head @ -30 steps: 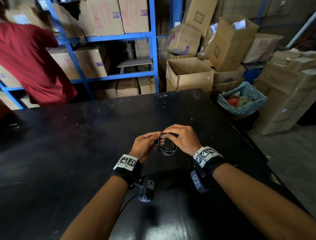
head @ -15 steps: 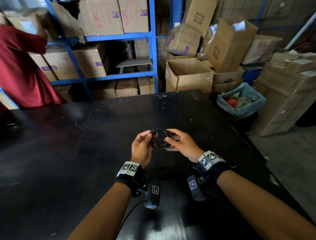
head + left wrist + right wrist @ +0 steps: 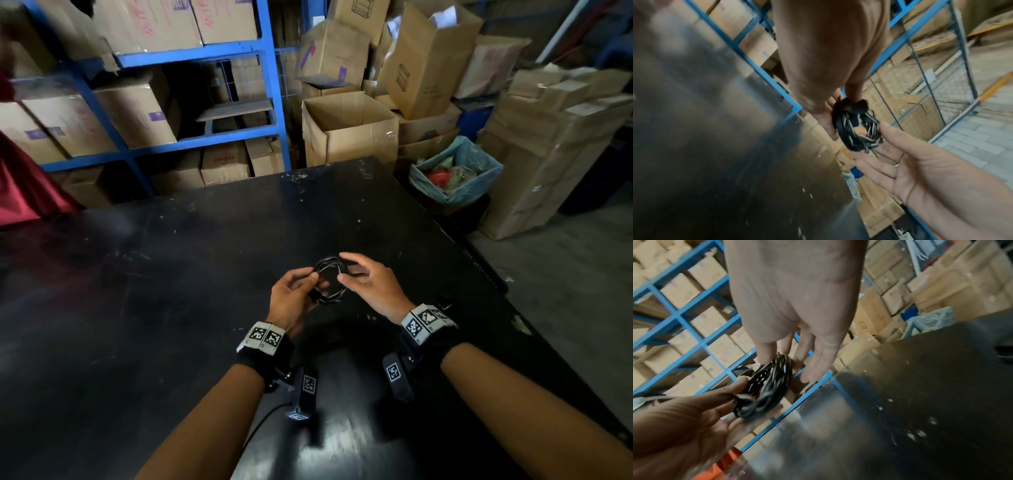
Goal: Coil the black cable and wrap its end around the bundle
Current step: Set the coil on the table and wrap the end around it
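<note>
Holding the black cable (image 3: 330,281) as a small ring above the desk (image 3: 171,308), the two hands work at chest-centre. Left hand (image 3: 293,296) pinches the ring's near-left side between thumb and fingertips. Right hand (image 3: 368,284) has its grip narrow: thumb and forefinger close on the ring's right edge, the other fingers spread loose.

Cable is fully coiled; several turns already cross the bundle. Judgement: the end-wrap is at or near its finish, with the tail still to be tucked.

Risks:
- Pinch on each side is light. If either hand lets go before the tail is locked under a turn, the springy loops could fan out and undo the wrap.
- Ring is small and tight, so forcing the plug through the middle may snag on a strand.
- Bundle hangs clear of the desk; a slip would drop it.

View differences:
- Left wrist view shows the black cable (image 3: 857,129) with pale stripes or glints on its strands and a dark lump at the top of the ring, possibly the plug or a knot of wraps. Head view cannot resolve this. Right hand (image 3: 920,170) shows there palm-open.
- Right wrist view shows the ring (image 3: 770,386) edge-on and the left hand's fingertips (image 3: 740,386) against it; heavy blur, so the tail's position cannot be made out.
- Only the head view places the bundle relative to the desk.
</note>
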